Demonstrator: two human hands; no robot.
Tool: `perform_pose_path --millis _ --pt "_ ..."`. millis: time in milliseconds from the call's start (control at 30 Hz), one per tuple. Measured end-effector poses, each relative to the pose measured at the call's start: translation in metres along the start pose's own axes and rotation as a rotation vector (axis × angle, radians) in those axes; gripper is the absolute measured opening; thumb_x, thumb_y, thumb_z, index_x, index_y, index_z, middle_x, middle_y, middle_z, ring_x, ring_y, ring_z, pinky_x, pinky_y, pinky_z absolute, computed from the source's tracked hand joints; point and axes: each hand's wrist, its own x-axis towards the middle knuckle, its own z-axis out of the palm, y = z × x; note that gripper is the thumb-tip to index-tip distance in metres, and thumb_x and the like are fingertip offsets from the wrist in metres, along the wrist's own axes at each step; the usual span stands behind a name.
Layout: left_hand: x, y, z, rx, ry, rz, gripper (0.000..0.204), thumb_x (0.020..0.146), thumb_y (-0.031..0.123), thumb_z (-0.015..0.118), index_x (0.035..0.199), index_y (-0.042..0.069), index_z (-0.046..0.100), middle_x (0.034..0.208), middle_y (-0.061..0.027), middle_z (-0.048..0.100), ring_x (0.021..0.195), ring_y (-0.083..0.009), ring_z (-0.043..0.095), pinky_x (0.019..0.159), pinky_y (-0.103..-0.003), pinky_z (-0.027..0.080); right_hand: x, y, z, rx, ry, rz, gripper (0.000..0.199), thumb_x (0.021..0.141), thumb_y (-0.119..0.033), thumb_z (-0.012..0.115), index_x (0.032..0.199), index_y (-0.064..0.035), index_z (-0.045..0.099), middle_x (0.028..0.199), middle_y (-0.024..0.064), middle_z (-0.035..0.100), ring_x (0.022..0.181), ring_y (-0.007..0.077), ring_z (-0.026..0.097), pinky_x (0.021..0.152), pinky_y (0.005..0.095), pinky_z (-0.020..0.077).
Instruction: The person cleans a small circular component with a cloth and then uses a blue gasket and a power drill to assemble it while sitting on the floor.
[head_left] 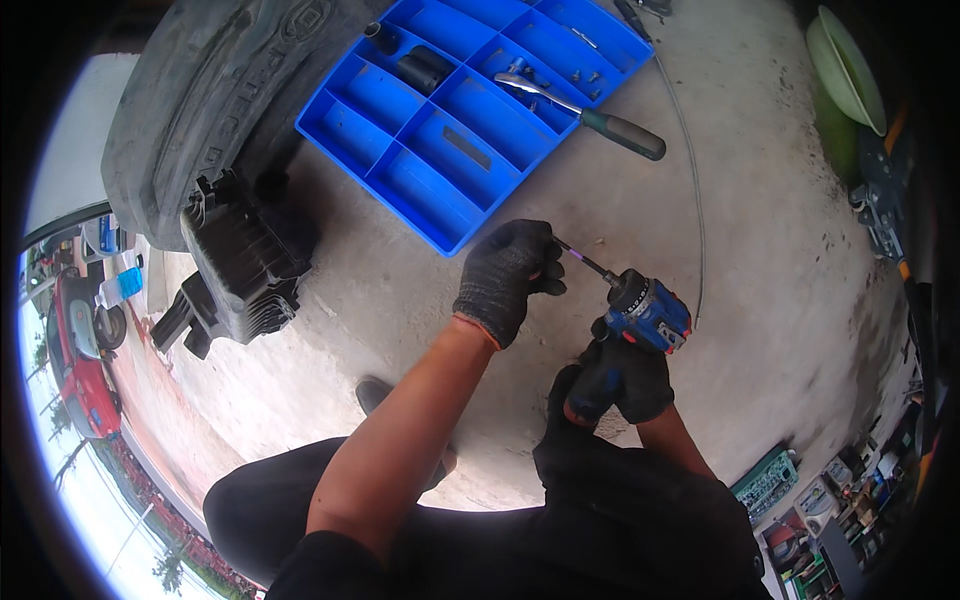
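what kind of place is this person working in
Probably a vehicle repair workshop: the right hand holds a cordless drill, a ratchet lies over the edge of a blue divided tray, and a red vehicle stands in the daylight at the far left.

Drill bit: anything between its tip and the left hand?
Nothing visible. The thin bit runs from the blue drill in the right hand up to the fingers of the gloved left hand; whether they touch its tip, I can't tell.
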Motion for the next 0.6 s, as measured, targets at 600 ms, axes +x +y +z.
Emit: perform_pose_path --millis 600 --pt "0.011 -0.008 -0.058 -0.231 -0.312 -0.245 0.044 0.093 0.029 0.055 0.13 0.005 0.057 0.116 -0.0208 0.065 0.085 -0.0304 0.068 0.065 -0.039 0.053 0.005 -0.013 -0.037 0.258 -0.126 -0.151 0.035 0.089 -0.007 0.07 0.119 0.0008 0.055 0.103 0.013 0.066 0.085 0.0273 0.07 0.07 0.0396 0.0607"
